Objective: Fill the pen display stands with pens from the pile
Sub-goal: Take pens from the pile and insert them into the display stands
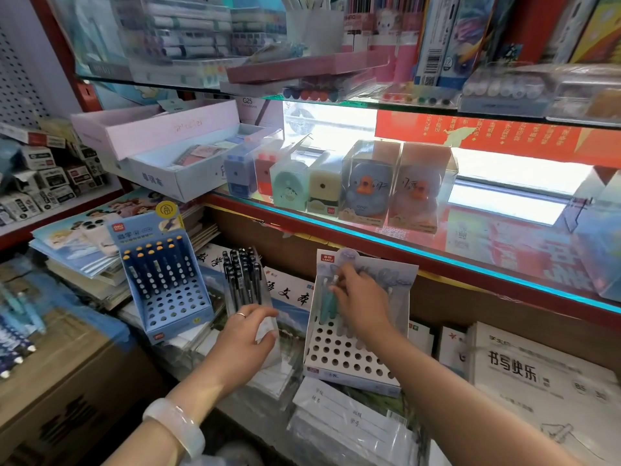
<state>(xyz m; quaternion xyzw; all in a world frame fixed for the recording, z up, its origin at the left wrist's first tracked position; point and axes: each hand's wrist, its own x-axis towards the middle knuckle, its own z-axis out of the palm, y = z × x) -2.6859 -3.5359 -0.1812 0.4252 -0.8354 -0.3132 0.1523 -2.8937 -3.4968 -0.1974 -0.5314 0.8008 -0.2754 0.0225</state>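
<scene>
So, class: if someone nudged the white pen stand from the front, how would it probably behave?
The white pen stand looks like thin card, so it is probably light and would slide easily. Its tall back panel and few pens suggest it may tip backward. It sits on plastic-wrapped booklets, a likely slippery base; the right hand would steady it.

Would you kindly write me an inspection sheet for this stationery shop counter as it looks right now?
Surface: stacked exercise books carry the stands.
Job's things: blue stand holds dark pens in its back rows, front holes empty; white stand mostly empty; clear pack of black pens upright between them.
Clutter: boxed sharpeners on the glass shelf; loose pens far left.
Grippers: left hand grips the pack; right hand holds a teal pen at the white stand.
Cables: nothing seen.
Surroundings: shelves of stationery above.
</scene>
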